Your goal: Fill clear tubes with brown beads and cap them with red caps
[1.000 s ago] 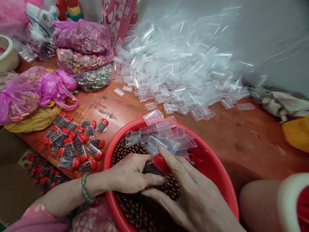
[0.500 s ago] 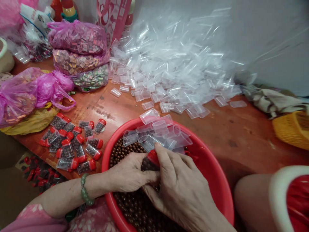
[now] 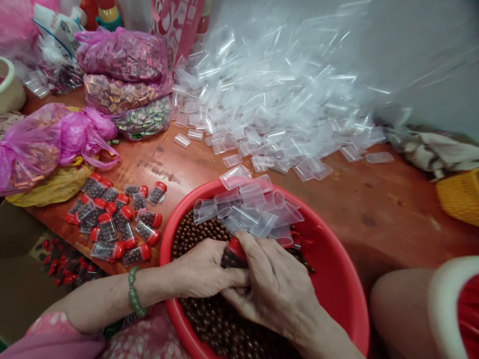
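Between our two hands, just above the basin, we hold a small red-capped tube [image 3: 232, 257] with dark balls inside, its red end up and partly covered by our fingers. Our left hand [image 3: 207, 271] comes in from the left, forearm nearly level, and pinches the tube's body between the thumb, laid straight along the near side, and fingers mostly hidden behind it. Our right hand [image 3: 282, 284] reaches up from the lower right, back of the hand toward us, its fingers bent together over the red end and its thumb tucked beneath, close to the left thumb. We cannot tell how hard either presses. A green bead bracelet [image 3: 135, 294] circles our left wrist.

Under our hands we have brown balls [image 3: 196, 234] in the red basin [image 3: 350, 319], with loose clear sleeves [image 3: 252, 214] heaped at its far edge. To the left, we see a cluster of filled tubes [image 3: 108, 227] on the reddish table [image 3: 377, 214]. Farther out we find a large heap of clear sleeves [image 3: 277, 99] against the wall, pink bags [image 3: 123, 55] at the far left, and a yellow basket [image 3: 462, 197] at the right edge.
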